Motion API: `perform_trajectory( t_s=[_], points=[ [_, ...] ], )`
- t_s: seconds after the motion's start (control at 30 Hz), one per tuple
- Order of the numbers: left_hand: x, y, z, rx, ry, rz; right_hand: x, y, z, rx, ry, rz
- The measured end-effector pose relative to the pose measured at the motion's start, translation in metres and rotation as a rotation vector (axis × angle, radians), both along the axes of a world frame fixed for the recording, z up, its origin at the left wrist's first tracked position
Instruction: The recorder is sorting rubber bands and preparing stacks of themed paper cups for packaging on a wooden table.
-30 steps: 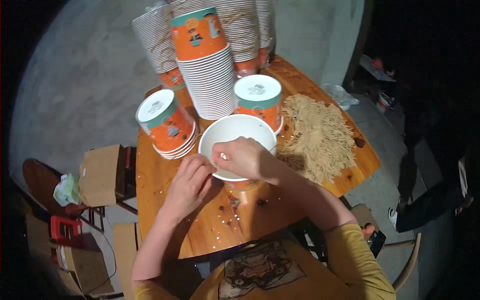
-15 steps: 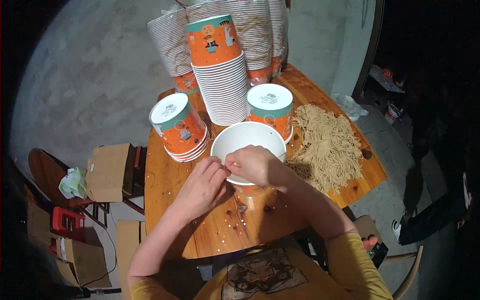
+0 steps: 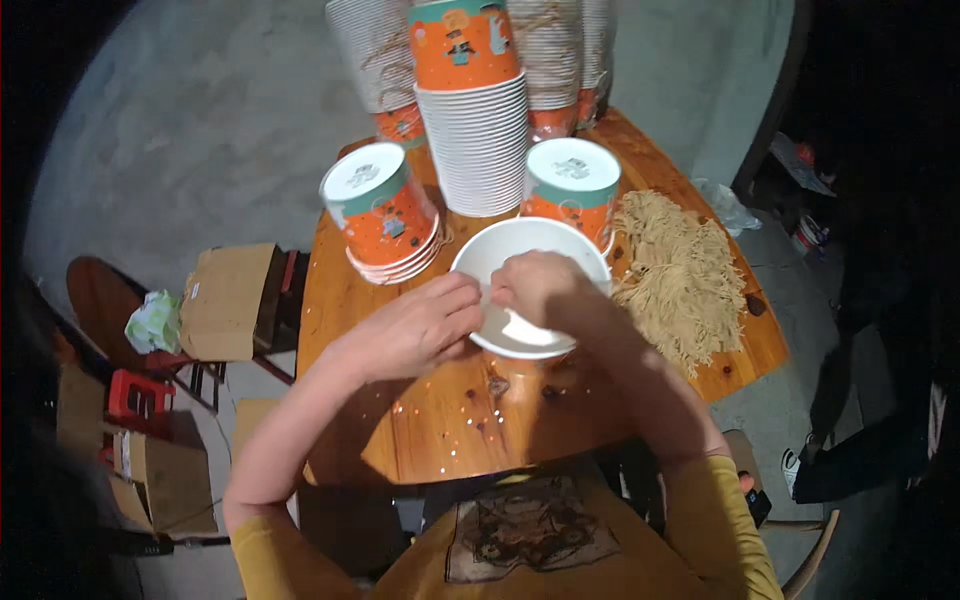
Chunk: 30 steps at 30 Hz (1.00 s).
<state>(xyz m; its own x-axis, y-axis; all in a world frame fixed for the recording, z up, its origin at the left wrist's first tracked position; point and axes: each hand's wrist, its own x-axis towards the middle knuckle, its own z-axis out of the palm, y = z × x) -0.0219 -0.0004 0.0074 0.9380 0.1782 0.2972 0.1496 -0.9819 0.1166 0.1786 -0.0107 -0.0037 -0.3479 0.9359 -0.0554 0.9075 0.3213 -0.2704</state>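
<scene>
A paper bucket (image 3: 545, 347) with a white inside stands upright before me, its mouth facing up. My left hand (image 3: 425, 325) is at its left rim, with the fingers curled and closed against the edge. Over the bucket's mouth, my right hand (image 3: 545, 290) is closed in a pinch. Whatever is between its fingertips is too small or hidden to name. The two hands are a little apart. To the right of the bucket lies a heap of tan cord (image 3: 680, 280), touched by neither hand.
Upturned orange buckets stand in a short stack (image 3: 390, 225) at left and another (image 3: 570, 200) behind the bucket. A tall bucket stack (image 3: 470, 150) and wrapped stacks (image 3: 550, 70) rise farther back on the wooden table (image 3: 400, 430). Cardboard boxes (image 3: 225, 305) and a red stool (image 3: 135, 395) are at left.
My right hand has drawn slightly away from my left, further over the bucket's mouth. My left hand stays by the rim. The whole view has shifted, so the table sits higher and further right.
</scene>
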Motion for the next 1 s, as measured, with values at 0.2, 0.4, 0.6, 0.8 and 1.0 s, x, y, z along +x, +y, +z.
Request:
perform_trajectory(
  t_s=[0.2,0.4,0.6,0.8,1.0],
  points=[
    [-0.006,0.020,0.007,0.274,0.132,-0.003,0.045,-0.004,0.022,-0.210,0.971,0.038],
    [-0.028,0.054,0.001,0.532,0.135,0.117,0.107,-0.030,0.024,-0.362,1.856,0.181],
    [-0.021,0.062,0.012,0.350,-0.020,0.220,0.132,-0.055,0.009,-0.283,1.986,0.354],
    [0.035,-0.023,-0.004,-0.322,-0.269,0.374,0.090,-0.062,0.025,0.011,1.764,0.156],
    [0.043,-0.023,-0.011,-0.206,-0.033,0.391,0.091,-0.070,0.015,0.048,1.811,0.002]
  ],
)
